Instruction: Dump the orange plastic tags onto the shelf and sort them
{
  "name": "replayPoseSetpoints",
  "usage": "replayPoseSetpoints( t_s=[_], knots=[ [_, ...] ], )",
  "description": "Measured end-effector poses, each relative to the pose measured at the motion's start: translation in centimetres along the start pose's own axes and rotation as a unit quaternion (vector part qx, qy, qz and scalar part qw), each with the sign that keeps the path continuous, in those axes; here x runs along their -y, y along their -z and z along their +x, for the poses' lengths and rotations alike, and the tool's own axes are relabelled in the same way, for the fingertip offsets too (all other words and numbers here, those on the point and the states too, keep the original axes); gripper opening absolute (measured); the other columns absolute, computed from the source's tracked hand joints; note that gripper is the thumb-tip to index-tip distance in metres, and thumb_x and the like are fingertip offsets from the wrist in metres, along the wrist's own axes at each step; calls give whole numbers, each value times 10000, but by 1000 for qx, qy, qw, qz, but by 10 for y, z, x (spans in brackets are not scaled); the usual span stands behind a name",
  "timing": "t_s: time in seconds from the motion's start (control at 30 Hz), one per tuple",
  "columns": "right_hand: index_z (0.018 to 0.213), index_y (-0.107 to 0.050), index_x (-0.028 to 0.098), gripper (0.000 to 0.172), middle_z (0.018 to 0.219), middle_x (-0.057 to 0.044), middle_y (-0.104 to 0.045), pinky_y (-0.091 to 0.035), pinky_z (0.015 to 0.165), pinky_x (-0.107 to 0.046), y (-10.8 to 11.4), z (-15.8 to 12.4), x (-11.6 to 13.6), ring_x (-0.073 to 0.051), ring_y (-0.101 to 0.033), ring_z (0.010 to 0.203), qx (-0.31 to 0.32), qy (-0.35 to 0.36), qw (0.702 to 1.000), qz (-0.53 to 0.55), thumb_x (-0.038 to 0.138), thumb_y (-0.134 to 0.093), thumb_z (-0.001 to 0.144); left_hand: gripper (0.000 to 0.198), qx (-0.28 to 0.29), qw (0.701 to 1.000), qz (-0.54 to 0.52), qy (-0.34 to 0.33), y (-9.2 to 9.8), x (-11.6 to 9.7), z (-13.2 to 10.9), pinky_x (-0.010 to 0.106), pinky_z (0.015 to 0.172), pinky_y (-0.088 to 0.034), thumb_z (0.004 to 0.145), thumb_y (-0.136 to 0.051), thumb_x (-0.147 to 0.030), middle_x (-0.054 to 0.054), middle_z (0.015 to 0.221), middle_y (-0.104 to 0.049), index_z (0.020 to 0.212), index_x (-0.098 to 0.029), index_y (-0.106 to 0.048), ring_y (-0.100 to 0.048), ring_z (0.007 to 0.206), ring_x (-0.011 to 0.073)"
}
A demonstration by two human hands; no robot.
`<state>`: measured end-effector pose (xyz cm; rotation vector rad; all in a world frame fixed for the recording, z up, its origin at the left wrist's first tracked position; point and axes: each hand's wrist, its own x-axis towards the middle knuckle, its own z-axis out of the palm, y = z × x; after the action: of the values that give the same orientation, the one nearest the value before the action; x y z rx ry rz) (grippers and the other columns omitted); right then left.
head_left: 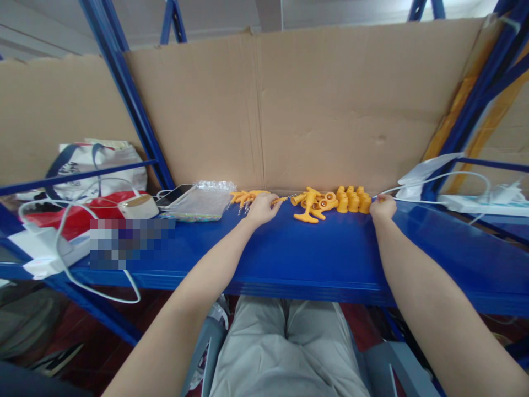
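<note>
My left hand [263,210] is closed in a pinch on a small yellow plastic piece [282,199], mostly hidden by the fingers. Just left of it lies a pile of yellow pieces [243,196] with short metal chains. Yellow T-shaped parts [308,212] are heaped between my hands, some with round brown-orange ends facing up. Several yellow cup-like caps [354,200] stand upright in rows to their right. At the right end of those rows, my right hand [383,207] is closed; what its fingers hold, if anything, is hidden.
On the blue shelf [306,259], a clear plastic bag [202,204] and a phone [176,196] lie left. White cables and a charger [138,207] are farther left. A power strip [483,204] sits right. Cardboard [330,105] walls the back; blue posts [136,94] flank it.
</note>
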<state>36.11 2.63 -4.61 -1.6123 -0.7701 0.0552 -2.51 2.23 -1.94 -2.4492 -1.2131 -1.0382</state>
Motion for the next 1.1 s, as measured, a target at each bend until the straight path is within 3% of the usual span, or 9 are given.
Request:
replayPoseSetpoints(
  t_s=[0.2, 0.3, 0.4, 0.5, 0.57, 0.67, 0.73, 0.97, 1.1],
  knots=[
    [968, -650, 148, 204, 1127, -182, -689, -438, 1053, -472, 1, 2, 3, -315, -622, 1167, -35, -12, 999, -22, 193, -490, 851, 238, 7, 1000, -2, -6, 0, 2, 0, 354, 857, -523, 947, -547, -303, 93, 905, -759, 886, -168, -734, -692, 899, 239],
    [944, -631, 147, 237, 1125, -181, -689, -432, 1063, -460, -2, 10, 19, -292, -620, 1178, -72, -6, 996, 44, 201, -403, 911, 237, 10, 1000, 4, -3, 0, 2, 0, 354, 856, -523, 945, -547, -303, 89, 915, -761, 891, -176, -738, -692, 908, 239],
    [878, -595, 178, 262, 1062, -128, -701, -498, 995, -399, -8, 13, 46, -224, -670, 1075, -65, -7, 984, 169, 165, -339, 930, 233, 14, 1000, 1, 1, 0, 1, 0, 361, 863, -520, 942, -555, -300, 98, 915, -758, 893, -167, -741, -693, 916, 246],
    [818, -570, 192, 285, 988, -94, -711, -552, 885, -314, -11, 2, 76, -168, -701, 971, 24, -20, 961, 276, 151, -319, 947, 238, 13, 1000, -8, -2, 0, 1, 0, 368, 876, -517, 946, -555, -306, 102, 912, -756, 891, -163, -738, -693, 919, 249],
    [804, -579, 192, 306, 921, -95, -721, -568, 835, -311, -10, -13, 91, -168, -712, 890, 127, -69, 940, 309, 190, -320, 967, 243, 12, 1000, -7, -5, 0, 2, 0, 366, 872, -519, 946, -551, -313, 100, 913, -757, 890, -166, -736, -692, 916, 247],
    [836, -615, 186, 326, 831, -110, -728, -581, 796, -338, -7, -36, 103, -195, -716, 831, 289, -143, 898, 299, 207, -317, 966, 254, 13, 1000, -4, -11, -1, 3, 0, 357, 863, -526, 950, -539, -323, 91, 912, -761, 896, -173, -736, -693, 904, 236],
    [880, -636, 180, 330, 799, -118, -728, -579, 798, -359, -7, -49, 106, -209, -715, 807, 362, -176, 876, 266, 191, -315, 956, 253, 10, 1000, -6, -12, -1, 3, 0, 354, 869, -528, 952, -536, -321, 89, 918, -764, 906, -173, -736, -697, 909, 234],
    [1029, -663, 112, 410, 857, -176, -738, -534, 863, -381, -14, -70, 109, -223, -714, 811, 460, -196, 847, 180, 190, -263, 984, 205, 3, 1000, -5, 0, -3, 4, 1, 390, 932, -526, 942, -548, -265, 82, 930, -766, 892, -185, -731, -696, 933, 239],
    [990, -669, 140, 403, 804, -159, -738, -550, 834, -381, -19, -77, 107, -239, -704, 785, 494, -182, 838, 143, 225, -276, 983, 209, -7, 1000, 5, 4, -2, 7, 3, 429, 1025, -485, 949, -540, -238, 70, 935, -770, 880, -190, -731, -696, 940, 230]
  ],
)
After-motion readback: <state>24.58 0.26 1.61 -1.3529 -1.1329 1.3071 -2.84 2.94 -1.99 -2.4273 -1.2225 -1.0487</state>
